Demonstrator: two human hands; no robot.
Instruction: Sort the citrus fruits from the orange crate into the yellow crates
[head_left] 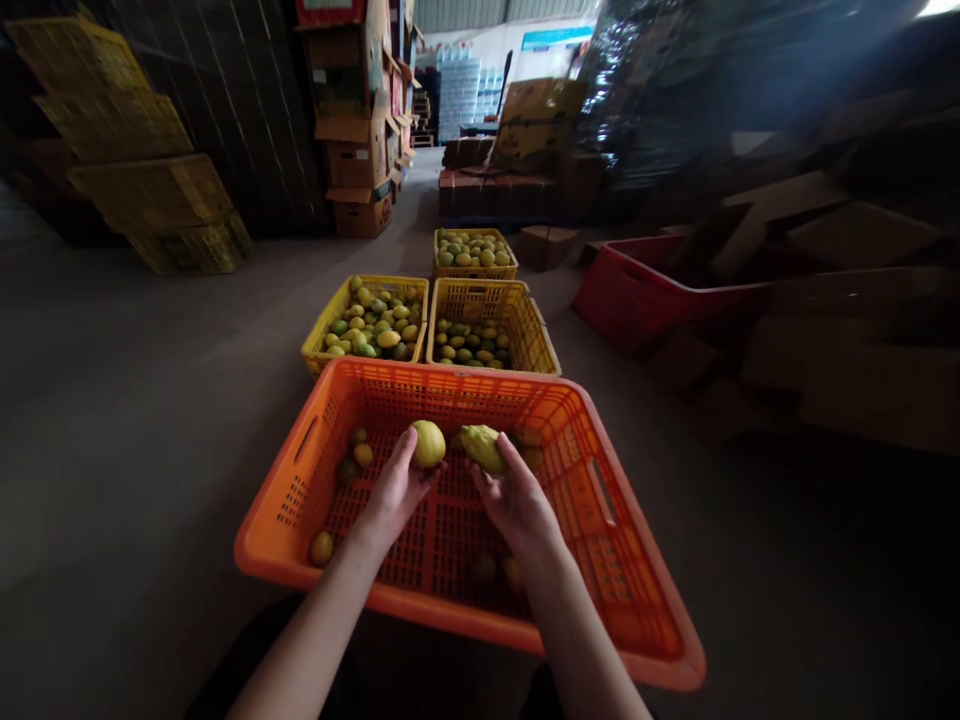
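Observation:
Over the orange basket [431,625], my left hand [394,490] is closed round a smooth, rounded yellow lemon [429,444]. My right hand [519,500] grips a longer, bumpy yellow-green lemon [481,447], a short gap away from the first. Both fruits are held up above the basket's slotted floor. A few loose lemons lie inside, some along the left side [363,455], one in the near left corner [322,548]. Others sit in shadow beneath and behind my right hand, partly hidden by it.
Beyond the orange basket stand a yellow crate of lemons [328,310], a part-filled yellow crate [536,335] and a third full one [475,272]. A red bin [637,290] with cardboard is at right. Stacked yellow crates [154,190] and cardboard boxes [358,165] rise further back.

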